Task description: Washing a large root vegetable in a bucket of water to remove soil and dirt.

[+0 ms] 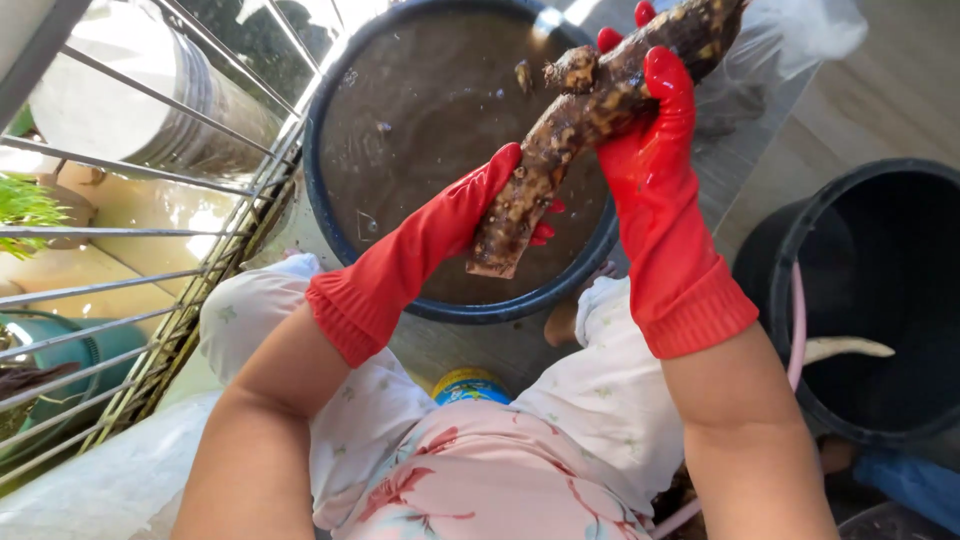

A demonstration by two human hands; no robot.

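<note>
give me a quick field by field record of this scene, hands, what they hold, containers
left hand: red rubber glove, gripping the lower end of the root
right hand: red rubber glove, gripping the upper part of the root
held thing: long muddy brown root, tilted, above the basin
basin: round dark blue tub of murky brown water, in front of the knees
bucket: black bucket at the right, a pale peeled piece inside
railing: metal bars at the left

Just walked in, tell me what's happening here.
A seated person in red rubber gloves holds a long, muddy root over a blue basin of brown water. The left hand grips its lower end, the right hand its upper part. A black bucket with a pale peeled piece stands at the right.
</note>
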